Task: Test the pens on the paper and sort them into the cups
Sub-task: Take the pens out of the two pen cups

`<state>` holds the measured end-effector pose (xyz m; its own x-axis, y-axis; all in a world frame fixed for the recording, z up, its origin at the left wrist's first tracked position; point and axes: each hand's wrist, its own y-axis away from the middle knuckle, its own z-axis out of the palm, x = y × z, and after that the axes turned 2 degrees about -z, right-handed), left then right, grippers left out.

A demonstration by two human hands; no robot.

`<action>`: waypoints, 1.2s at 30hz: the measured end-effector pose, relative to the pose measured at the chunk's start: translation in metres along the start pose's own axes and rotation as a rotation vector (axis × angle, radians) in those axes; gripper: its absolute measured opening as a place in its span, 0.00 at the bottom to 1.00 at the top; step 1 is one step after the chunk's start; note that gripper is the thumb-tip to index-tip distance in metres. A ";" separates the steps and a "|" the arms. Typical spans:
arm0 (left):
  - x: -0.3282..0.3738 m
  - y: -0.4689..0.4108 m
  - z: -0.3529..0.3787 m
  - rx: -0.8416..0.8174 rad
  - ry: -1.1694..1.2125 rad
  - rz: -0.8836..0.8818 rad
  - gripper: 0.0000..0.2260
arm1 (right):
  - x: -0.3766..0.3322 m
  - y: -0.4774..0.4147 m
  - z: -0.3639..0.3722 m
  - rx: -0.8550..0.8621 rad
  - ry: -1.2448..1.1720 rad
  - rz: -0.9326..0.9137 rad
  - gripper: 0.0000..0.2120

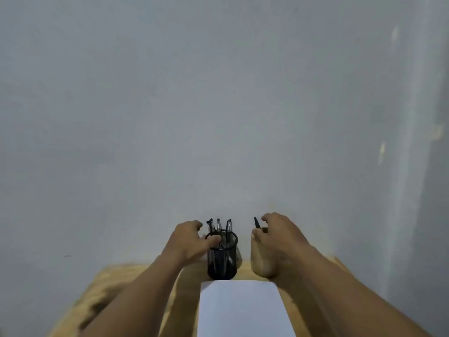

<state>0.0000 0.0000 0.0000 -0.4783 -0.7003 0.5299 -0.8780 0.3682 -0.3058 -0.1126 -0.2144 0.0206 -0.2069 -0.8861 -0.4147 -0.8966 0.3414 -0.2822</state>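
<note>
Tabletop: upright pens (219, 228), tips down.

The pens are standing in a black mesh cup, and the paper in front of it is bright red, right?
Not quite. The pens do stand in the black mesh cup, but the head view shows that the paper in front of it is white, not red.

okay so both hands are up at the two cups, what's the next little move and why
Probably let the right hand release the dark pen into the wooden cup: its tip already pokes up at that cup's mouth. The left hand rests on the black mesh cup, where more pens wait.
</note>
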 end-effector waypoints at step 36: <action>0.035 -0.037 0.042 -0.064 0.058 -0.068 0.13 | 0.029 -0.035 0.048 0.215 -0.131 0.035 0.09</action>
<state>0.0163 -0.0640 -0.0033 -0.4164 -0.6891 0.5930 -0.9069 0.3606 -0.2178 -0.0686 -0.2371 -0.0233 -0.1709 -0.8292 -0.5322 -0.7828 0.4423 -0.4376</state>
